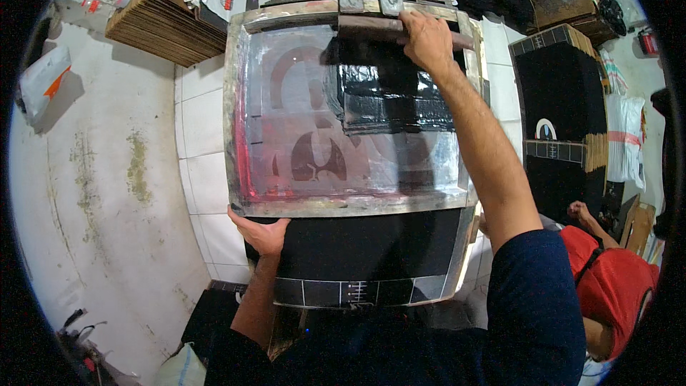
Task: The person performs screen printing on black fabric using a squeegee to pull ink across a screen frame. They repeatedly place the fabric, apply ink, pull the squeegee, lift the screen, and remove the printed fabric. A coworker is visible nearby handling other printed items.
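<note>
A screen printing frame [343, 206] with a wooden border lies over a black board [386, 250]. Pale mesh [286, 50] fills it, with darker curved shapes showing through and red stain along the left and near edges. Black ink [393, 107] covers the right part of the mesh. At the far side, my right hand [427, 39] is closed on the handle of a squeegee [371, 26], which lies crosswise near the two metal clamps [351, 0]. My left hand [263, 234] grips the frame's near left corner, thumb along the near edge; some fingers are hidden.
Stacked brown boards [164, 14] stand at the far left, with white cloth on top. To the right are black boards [557, 93] and white plastic packages [625, 136]. A person in a red top [607, 264] is close on my right. A stained white wall [107, 157] borders the left.
</note>
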Tool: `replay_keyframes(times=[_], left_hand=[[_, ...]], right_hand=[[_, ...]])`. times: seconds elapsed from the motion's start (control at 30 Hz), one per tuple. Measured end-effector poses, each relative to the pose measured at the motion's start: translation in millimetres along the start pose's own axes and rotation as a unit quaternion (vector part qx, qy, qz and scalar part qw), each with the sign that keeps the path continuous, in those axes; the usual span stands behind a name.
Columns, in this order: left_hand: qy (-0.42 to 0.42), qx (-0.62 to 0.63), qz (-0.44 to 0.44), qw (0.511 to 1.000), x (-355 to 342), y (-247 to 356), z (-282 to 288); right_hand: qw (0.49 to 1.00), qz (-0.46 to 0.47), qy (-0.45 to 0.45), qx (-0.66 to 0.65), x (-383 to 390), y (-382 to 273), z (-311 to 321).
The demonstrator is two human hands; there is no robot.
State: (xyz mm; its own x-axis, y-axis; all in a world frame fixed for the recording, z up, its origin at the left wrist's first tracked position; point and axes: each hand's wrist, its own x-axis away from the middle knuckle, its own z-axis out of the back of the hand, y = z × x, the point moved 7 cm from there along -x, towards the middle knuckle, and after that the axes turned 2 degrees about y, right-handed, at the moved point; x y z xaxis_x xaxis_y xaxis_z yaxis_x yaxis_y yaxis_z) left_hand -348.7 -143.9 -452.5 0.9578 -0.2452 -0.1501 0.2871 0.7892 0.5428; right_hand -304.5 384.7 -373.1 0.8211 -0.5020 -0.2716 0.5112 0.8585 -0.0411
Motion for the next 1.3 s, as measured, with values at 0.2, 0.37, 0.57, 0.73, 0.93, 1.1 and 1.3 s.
replay_keyframes(times=[0.2,0.37,0.57,0.73,0.93,1.1,1.3], left_hand=[[-0.001,0.010,0.002,1.000,3.6,-6.6,-2.6],[-0.020,0.039,0.027,0.999,1.3,-14.8,-2.0],[-0.037,0.146,0.037,0.988,-14.3,-8.7,9.9],[-0.011,0.206,0.044,0.977,-15.9,-6.0,25.1],[-0.036,0.266,0.034,0.963,-14.6,2.0,26.5],[-0.059,0.301,0.048,0.950,-15.4,14.5,30.3],[-0.064,0.306,0.064,0.948,-16.0,13.8,29.9]], right_hand=[[0.999,-0.006,-0.022,0.023,112.8,-42.0,30.9],[1.000,-0.022,0.005,0.012,164.0,-60.2,44.1],[1.000,0.009,-0.004,0.013,154.7,-53.9,51.3],[0.996,-0.031,-0.067,-0.056,112.5,-32.5,59.3],[0.993,-0.001,-0.062,-0.103,103.2,-25.5,75.5],[0.989,0.010,-0.102,-0.105,109.8,-22.2,52.0],[0.988,-0.008,-0.150,-0.018,-15.5,27.5,-0.8]])
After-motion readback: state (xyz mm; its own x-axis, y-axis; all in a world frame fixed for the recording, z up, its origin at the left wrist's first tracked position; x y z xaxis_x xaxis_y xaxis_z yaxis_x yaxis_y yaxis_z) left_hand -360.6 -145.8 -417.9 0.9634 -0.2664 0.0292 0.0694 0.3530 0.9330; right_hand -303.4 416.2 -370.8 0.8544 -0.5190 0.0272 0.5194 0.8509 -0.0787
